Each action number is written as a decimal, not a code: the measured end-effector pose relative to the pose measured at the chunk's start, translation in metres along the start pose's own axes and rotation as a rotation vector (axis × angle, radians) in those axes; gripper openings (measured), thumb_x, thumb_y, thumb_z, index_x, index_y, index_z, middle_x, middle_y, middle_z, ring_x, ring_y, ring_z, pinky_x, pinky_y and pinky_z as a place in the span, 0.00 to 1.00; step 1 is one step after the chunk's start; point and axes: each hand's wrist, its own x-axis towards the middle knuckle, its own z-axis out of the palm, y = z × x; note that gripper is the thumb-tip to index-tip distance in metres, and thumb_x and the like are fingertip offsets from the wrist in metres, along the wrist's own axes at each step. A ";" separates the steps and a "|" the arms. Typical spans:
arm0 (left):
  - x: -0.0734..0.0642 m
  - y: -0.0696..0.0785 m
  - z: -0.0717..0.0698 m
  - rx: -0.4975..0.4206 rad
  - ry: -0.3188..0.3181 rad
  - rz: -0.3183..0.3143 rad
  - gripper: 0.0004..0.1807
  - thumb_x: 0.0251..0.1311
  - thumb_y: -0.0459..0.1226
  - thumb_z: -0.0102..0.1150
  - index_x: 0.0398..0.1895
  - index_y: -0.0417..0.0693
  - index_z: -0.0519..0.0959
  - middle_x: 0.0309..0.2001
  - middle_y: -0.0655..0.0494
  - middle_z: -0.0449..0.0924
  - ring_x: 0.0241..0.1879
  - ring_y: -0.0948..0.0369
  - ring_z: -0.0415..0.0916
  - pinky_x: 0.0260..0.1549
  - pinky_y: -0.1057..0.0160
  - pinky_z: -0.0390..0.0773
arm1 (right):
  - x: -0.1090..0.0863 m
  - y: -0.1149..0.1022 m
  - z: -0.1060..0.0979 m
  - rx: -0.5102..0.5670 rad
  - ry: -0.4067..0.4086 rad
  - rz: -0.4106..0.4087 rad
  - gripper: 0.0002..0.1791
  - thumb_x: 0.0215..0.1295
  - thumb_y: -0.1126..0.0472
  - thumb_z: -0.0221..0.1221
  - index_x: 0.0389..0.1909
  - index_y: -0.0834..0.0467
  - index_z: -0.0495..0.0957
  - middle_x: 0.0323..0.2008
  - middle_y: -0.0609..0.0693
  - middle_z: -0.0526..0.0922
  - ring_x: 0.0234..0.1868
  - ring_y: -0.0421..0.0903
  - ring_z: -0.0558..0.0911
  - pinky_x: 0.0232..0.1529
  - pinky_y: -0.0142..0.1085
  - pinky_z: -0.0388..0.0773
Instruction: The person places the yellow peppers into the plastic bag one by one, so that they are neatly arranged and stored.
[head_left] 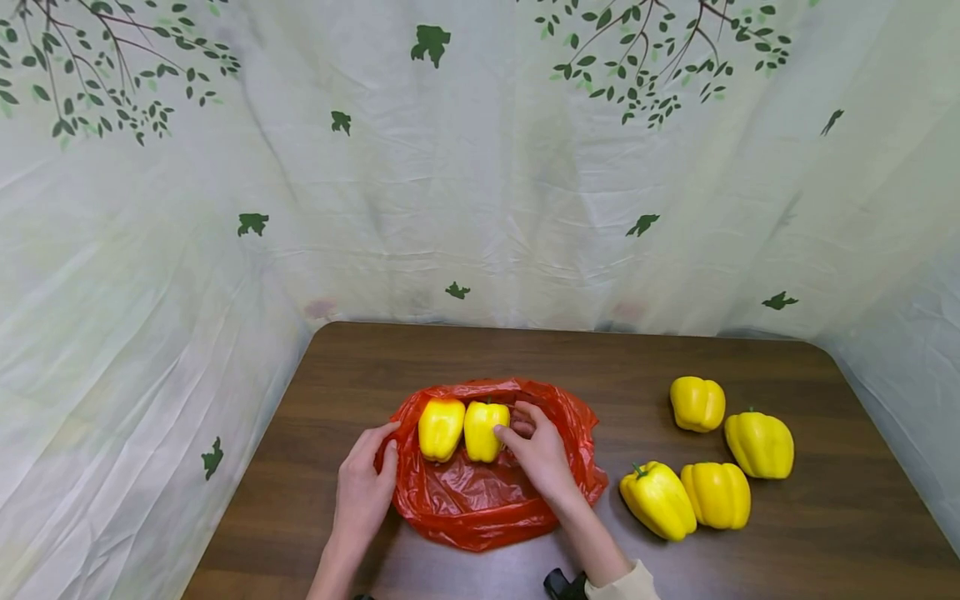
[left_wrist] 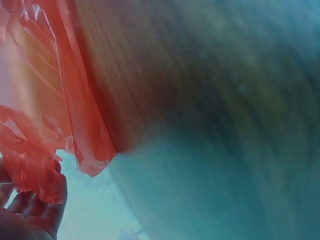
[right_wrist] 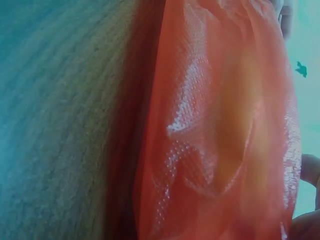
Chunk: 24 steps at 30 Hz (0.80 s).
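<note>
A red plastic bag (head_left: 487,521) lies spread on the table with its mouth facing up. Two yellow bell peppers sit side by side inside it, a left pepper (head_left: 441,429) and a right pepper (head_left: 486,431). My left hand (head_left: 365,483) grips the bag's left rim between thumb and fingers; the left wrist view shows the fingers (left_wrist: 52,210) behind the thin red film (left_wrist: 37,175). My right hand (head_left: 542,450) reaches over the bag and holds the right pepper by its right side, thumb in front. In the right wrist view the bag wall (right_wrist: 225,125) hides most of that grip.
Several more yellow bell peppers lie right of the bag: one at the back (head_left: 697,404), one farther right (head_left: 759,445), and a touching front pair (head_left: 658,502). The brown wooden table (head_left: 600,358) ends at a pale leaf-patterned curtain (head_left: 510,208).
</note>
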 end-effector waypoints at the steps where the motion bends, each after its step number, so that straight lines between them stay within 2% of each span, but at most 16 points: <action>1: 0.000 0.000 0.000 0.001 0.002 0.001 0.16 0.63 0.28 0.60 0.53 0.48 0.80 0.46 0.57 0.80 0.44 0.60 0.79 0.47 0.56 0.81 | -0.002 -0.001 -0.001 0.012 0.000 -0.007 0.36 0.63 0.54 0.66 0.68 0.63 0.65 0.57 0.58 0.76 0.52 0.53 0.78 0.42 0.46 0.84; 5: 0.000 0.000 0.000 0.002 0.009 0.016 0.16 0.63 0.27 0.59 0.53 0.47 0.80 0.46 0.56 0.80 0.44 0.59 0.79 0.47 0.55 0.81 | -0.010 -0.005 -0.003 -0.011 0.018 -0.052 0.35 0.63 0.54 0.66 0.67 0.61 0.66 0.53 0.57 0.78 0.49 0.52 0.80 0.44 0.45 0.84; 9: 0.000 0.000 0.000 0.004 0.009 0.020 0.15 0.64 0.27 0.59 0.52 0.46 0.80 0.45 0.55 0.80 0.43 0.58 0.79 0.46 0.54 0.81 | -0.017 -0.011 -0.006 -0.044 0.028 -0.091 0.33 0.63 0.55 0.66 0.67 0.59 0.68 0.54 0.56 0.77 0.52 0.53 0.80 0.52 0.44 0.80; 14: 0.000 0.000 -0.002 0.005 0.013 0.017 0.15 0.63 0.27 0.60 0.52 0.47 0.81 0.45 0.56 0.80 0.42 0.59 0.79 0.45 0.55 0.82 | -0.025 -0.015 -0.011 -0.072 0.014 -0.132 0.31 0.65 0.56 0.65 0.67 0.58 0.68 0.56 0.57 0.76 0.54 0.54 0.78 0.55 0.46 0.78; 19: 0.002 0.000 -0.004 0.010 0.020 0.042 0.15 0.62 0.26 0.61 0.51 0.46 0.81 0.45 0.55 0.80 0.42 0.58 0.79 0.45 0.54 0.82 | -0.035 -0.017 -0.017 -0.077 0.012 -0.134 0.30 0.64 0.55 0.66 0.66 0.52 0.69 0.57 0.54 0.76 0.55 0.53 0.78 0.54 0.45 0.78; 24: 0.002 0.001 -0.004 0.011 -0.006 0.038 0.15 0.62 0.26 0.60 0.52 0.46 0.81 0.45 0.55 0.80 0.43 0.57 0.79 0.45 0.54 0.82 | -0.042 -0.019 -0.027 -0.100 -0.023 -0.138 0.31 0.63 0.50 0.66 0.66 0.49 0.69 0.60 0.51 0.74 0.59 0.58 0.75 0.55 0.47 0.78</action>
